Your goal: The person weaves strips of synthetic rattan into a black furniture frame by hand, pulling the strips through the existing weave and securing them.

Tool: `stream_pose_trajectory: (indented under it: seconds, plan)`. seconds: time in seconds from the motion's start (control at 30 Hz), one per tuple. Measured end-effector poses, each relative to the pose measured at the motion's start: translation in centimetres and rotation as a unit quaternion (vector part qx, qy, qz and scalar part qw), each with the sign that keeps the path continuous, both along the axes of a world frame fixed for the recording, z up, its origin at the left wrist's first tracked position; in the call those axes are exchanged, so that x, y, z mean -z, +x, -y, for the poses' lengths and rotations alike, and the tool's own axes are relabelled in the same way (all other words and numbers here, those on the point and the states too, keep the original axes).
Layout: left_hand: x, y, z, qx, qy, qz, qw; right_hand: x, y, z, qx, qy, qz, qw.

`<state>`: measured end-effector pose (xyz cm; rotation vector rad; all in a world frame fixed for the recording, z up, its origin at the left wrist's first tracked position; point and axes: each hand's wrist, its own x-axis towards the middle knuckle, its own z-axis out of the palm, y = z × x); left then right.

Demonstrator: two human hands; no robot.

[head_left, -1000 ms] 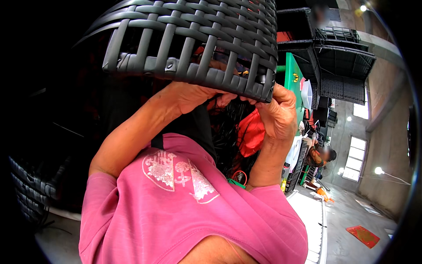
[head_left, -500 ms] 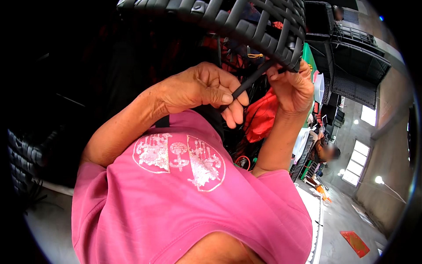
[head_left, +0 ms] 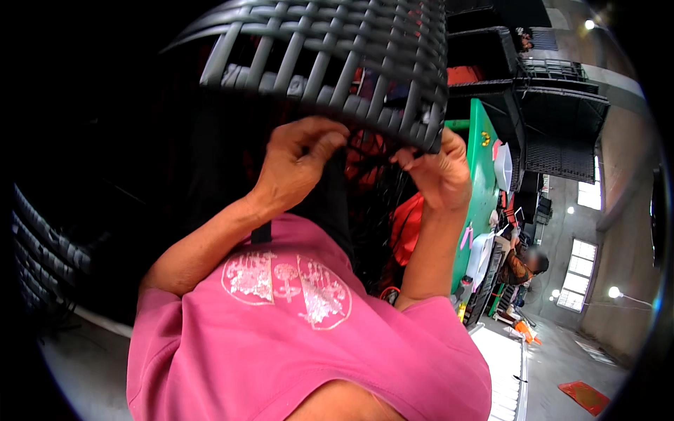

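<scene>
A black woven panel of flat plastic strands [head_left: 337, 63] fills the top of the view, just above my hands. My left hand [head_left: 298, 161] is raised to its lower edge, fingers curled around a dark strand that is hard to make out against the shadow. My right hand [head_left: 439, 172] pinches the panel's lower right corner between thumb and fingers. Both forearms rise from my pink shirt [head_left: 302, 337].
An orange-red bag [head_left: 407, 221] hangs behind my hands. A green board [head_left: 481, 175] and a white basin [head_left: 504, 165] stand to the right, with stacked dark woven frames [head_left: 554, 119] beyond. Another person [head_left: 523, 263] sits low at right. More dark weave [head_left: 42, 252] is at the left.
My left hand, which was pulling a black strand down and away from the panel, has gone back up to the panel's edge. The panel sits lower in view and my right hand has stayed at its corner.
</scene>
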<state>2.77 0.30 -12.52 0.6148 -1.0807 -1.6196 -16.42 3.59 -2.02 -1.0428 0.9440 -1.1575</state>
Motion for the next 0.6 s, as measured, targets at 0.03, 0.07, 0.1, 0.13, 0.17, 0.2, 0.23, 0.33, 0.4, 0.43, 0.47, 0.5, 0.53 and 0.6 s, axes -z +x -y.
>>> stream_pose_trajectory:
  seconds: [0.03, 0.07, 0.1, 0.13, 0.17, 0.2, 0.23, 0.33, 0.4, 0.43, 0.47, 0.5, 0.53, 0.6]
  plan:
    - [-0.2, -0.1, 0.7, -0.052, -0.038, 0.012, 0.998, -0.2, 0.1, 0.1, 0.01, -0.002, -0.02, 1.0]
    - [-0.7, 0.1, 1.2, -0.103, -0.069, 0.026, 0.992, -0.2, 0.0, 0.1, 0.005, -0.004, -0.026, 1.0]
    - [-1.5, -0.5, 1.6, -0.117, -0.067, -0.04, 0.99, -0.3, -0.1, 0.3, 0.0, -0.007, -0.032, 0.999]
    - [-2.5, -1.5, 2.0, -0.13, -0.064, -0.107, 0.984, -0.4, -0.1, 0.4, -0.004, -0.009, -0.038, 0.999]
    - [-3.1, -2.0, 2.1, -0.14, -0.055, -0.171, 0.974, -0.4, 0.3, 0.4, 0.0, -0.005, -0.015, 1.0]
    - [-3.1, -2.0, 2.5, -0.135, -0.134, -0.095, 0.977, -0.6, 0.7, 0.4, 0.004, -0.005, -0.021, 1.0]
    - [-3.0, -2.0, 3.2, -0.129, -0.212, -0.019, 0.969, -0.9, 1.1, 0.5, 0.008, -0.005, -0.028, 1.0]
    - [-2.7, -2.0, 4.4, -0.096, -0.327, 0.074, 0.937, -1.2, 1.4, 0.5, 0.016, 0.002, -0.027, 1.0]
    - [-2.5, -1.9, 5.1, -0.053, -0.311, 0.04, 0.948, -1.3, 1.8, 0.7, 0.025, 0.006, -0.026, 0.999]
    - [-2.3, -1.7, 5.3, -0.021, -0.284, 0.008, 0.958, -1.4, 2.1, 0.8, 0.035, 0.009, -0.029, 0.999]
    - [-2.1, -1.6, 5.6, 0.018, -0.249, -0.035, 0.968, -1.5, 2.3, 0.7, 0.048, 0.011, -0.033, 0.998]
    - [-1.9, -1.5, 5.9, 0.059, -0.211, -0.079, 0.972, -1.5, 2.1, 0.7, 0.038, 0.007, -0.029, 0.999]
    - [-1.8, -1.4, 6.2, 0.096, -0.178, -0.117, 0.972, -1.3, 1.8, 0.7, 0.029, 0.004, -0.025, 0.999]
    - [-1.5, -1.4, 6.4, 0.146, -0.133, -0.161, 0.967, -1.1, 1.5, 0.9, 0.016, 0.001, -0.018, 1.0]
